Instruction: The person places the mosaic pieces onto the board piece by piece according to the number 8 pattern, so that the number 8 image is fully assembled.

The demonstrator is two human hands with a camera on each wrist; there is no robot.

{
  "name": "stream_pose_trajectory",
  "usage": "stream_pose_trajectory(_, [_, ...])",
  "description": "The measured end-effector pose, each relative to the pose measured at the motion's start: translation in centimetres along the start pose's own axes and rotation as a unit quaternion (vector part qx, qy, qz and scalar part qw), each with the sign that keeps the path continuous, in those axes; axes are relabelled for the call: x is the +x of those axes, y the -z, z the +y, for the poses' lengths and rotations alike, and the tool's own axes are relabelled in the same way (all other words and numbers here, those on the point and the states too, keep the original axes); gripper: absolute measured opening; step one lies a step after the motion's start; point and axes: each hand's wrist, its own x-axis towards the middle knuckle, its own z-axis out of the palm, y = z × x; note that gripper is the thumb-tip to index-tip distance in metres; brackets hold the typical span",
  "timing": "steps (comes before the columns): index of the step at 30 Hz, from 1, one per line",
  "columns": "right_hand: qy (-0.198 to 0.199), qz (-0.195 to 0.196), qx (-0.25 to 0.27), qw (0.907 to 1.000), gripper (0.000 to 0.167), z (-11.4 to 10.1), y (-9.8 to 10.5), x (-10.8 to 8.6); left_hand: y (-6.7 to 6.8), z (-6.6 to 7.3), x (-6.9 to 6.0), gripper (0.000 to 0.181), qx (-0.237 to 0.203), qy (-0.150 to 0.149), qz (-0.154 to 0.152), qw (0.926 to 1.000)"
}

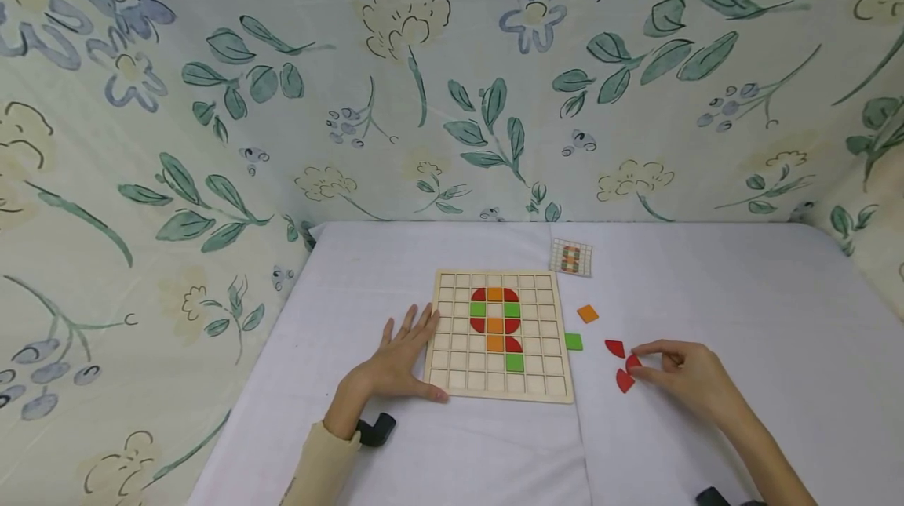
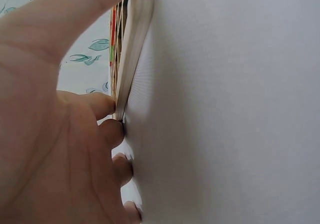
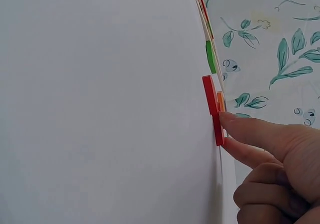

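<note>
A square wooden grid board (image 1: 544, 373) lies on the table, with red, orange and green tiles set in its middle columns. My left hand (image 1: 399, 361) has its fingers spread along the board's left edge, the thumb at the near-left corner; in the left wrist view the fingertips touch the cloth beside the board (image 2: 134, 48). To the board's right, my right hand (image 1: 695, 380) pinches a red quarter-circle tile (image 1: 632, 364) between thumb and index finger, low over the table. Two more red tiles, one farther away (image 1: 614, 348) and one nearer (image 1: 625, 381), lie beside it.
A green square tile (image 1: 574, 342) lies against the board's right side, and an orange square tile (image 1: 588, 314) is behind it. Past the board's far-right corner lies a small pattern card (image 1: 571, 257). White cloth (image 1: 353, 271) covers the table; a floral curtain (image 1: 424, 98) hangs behind.
</note>
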Motion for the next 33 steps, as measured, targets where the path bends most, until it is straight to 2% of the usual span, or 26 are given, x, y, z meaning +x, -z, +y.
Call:
stream_pose_trajectory(7, [0.034, 0.059, -0.066, 0.9955, 0.035, -0.1, -0.3, 0.3, 0.0, 0.1, 0.0, 0.136, 0.0, -0.001, 0.002, 1.0])
stream_pose_trajectory(9, [0.036, 0.061, -0.071, 0.995, 0.034, -0.2, -0.2, 0.3, 0.1, 0.1, -0.1, 0.136, -0.001, -0.001, 0.002, 1.0])
stream_pose_trajectory(14, [0.021, 0.035, -0.049, 0.998, 0.035, 0.0, 0.0, 0.3, 0.1, 0.2, -0.2, 0.135, -0.001, -0.002, -0.001, 1.0])
stream_pose_trajectory(21, [0.031, 0.072, -0.086, 0.9932, 0.029, 0.4, 0.2, 0.4, 0.2, 0.3, -0.2, 0.136, -0.002, -0.002, 0.0, 1.0])
stream_pose_trajectory(23, [0.03, 0.059, -0.082, 0.9944, 0.031, 0.5, 0.4, 0.5, 0.2, 0.3, -0.2, 0.136, -0.002, -0.002, 0.001, 1.0])
stream_pose_trajectory(29, [0.009, -0.032, -0.029, 0.999, 0.041, 0.9, 0.9, 0.8, 0.2, 0.2, -0.2, 0.136, -0.002, -0.005, 0.003, 1.0])
stream_pose_trajectory(33, [0.023, -0.035, -0.027, 0.9988, 0.036, 1.0, 0.8, 0.8, 0.3, 0.3, -0.3, 0.136, -0.006, -0.006, 0.004, 1.0])
